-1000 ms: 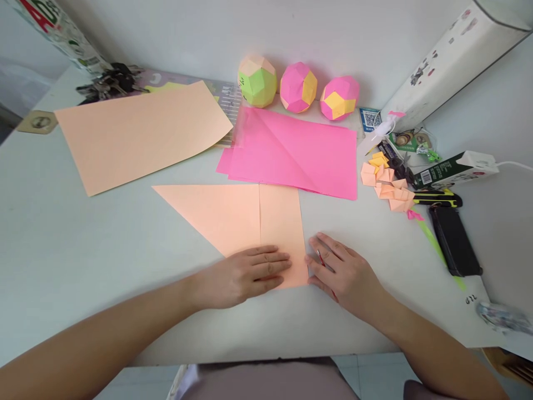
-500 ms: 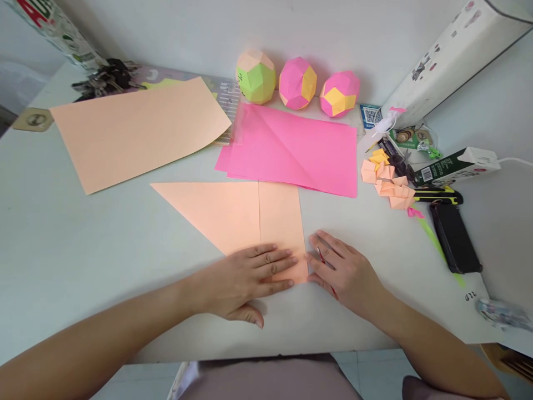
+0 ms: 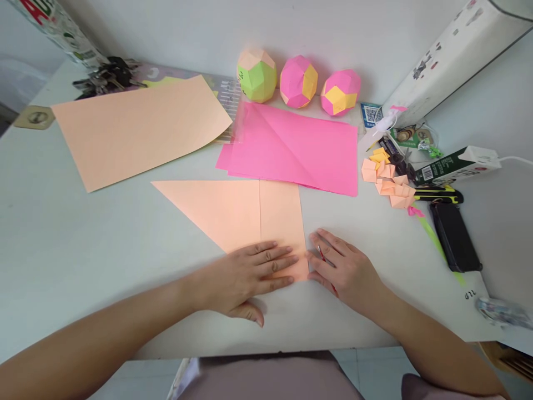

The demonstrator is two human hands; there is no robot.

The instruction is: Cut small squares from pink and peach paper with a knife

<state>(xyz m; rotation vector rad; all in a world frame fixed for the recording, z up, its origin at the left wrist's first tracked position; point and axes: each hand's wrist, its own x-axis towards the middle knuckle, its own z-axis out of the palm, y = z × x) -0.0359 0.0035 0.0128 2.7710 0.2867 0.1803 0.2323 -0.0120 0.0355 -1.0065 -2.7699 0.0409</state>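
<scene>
A folded peach sheet of paper [image 3: 216,208] lies on the table, with a slanted left edge and a vertical line where its layers meet. My left hand [image 3: 256,276] rests flat on its lower part, fingers stretched to the right and thumb apart, hiding some of the paper. At the sheet's right edge is my right hand [image 3: 343,269], its fingertips touching or very near that edge. A thin red tool with a pale tip [image 3: 321,253] is tucked between the right fingers; most of it is hidden, so its kind is unclear.
Pink sheets [image 3: 291,147] and a large peach sheet [image 3: 141,130] lie beyond. Three faceted paper balls [image 3: 298,81] line the wall. Small folded pieces [image 3: 393,186], a utility knife [image 3: 439,194], a black case [image 3: 454,236] and a carton [image 3: 456,165] sit right. Keys [image 3: 108,76] lie back left.
</scene>
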